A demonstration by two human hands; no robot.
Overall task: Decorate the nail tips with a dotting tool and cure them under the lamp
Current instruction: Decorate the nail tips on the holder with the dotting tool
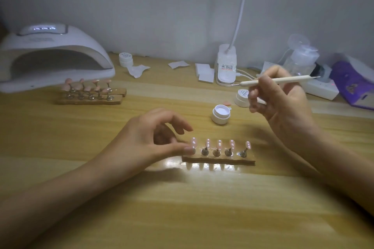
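Row of nail tips [219,144]: five, pale pink, standing on small metal stands along a wooden holder strip [218,158], near centre of the tabletop [202,208]. Long axis of the strip runs left to right. Each tip tilts up and away toward the far side. Pale dots seem to show on them, but it is too blurred to be sure.

Left hand [159,137]: nearer of the two to the strip. Thumb tip touches the strip's left end beside the leftmost tip. Other fingers are loosely curled and lifted clear, with nothing gripped as far as shows.

Right hand [283,99]: raised above the tabletop, far and right of the strip, well apart from it. Fingers [255,95] curled round the dotting tool [281,80], which is held like a pen. The tool lies nearly level, long axis left to right and rising slightly to the right, with its left tip aimed left. The nail tips lie nearer and left of that tip.

Open gel pot [221,114]: on the tabletop between tool and strip, just below and left of the right hand.

Curing lamp [50,56]: far left, mouth facing the near side, with a second holder [91,95] of pink tips just beside it.

Judgement: the coming move turns on bringing the tool's left tip down and nearer, either into the pot or onto a tip, while the left thumb steadies the strip.
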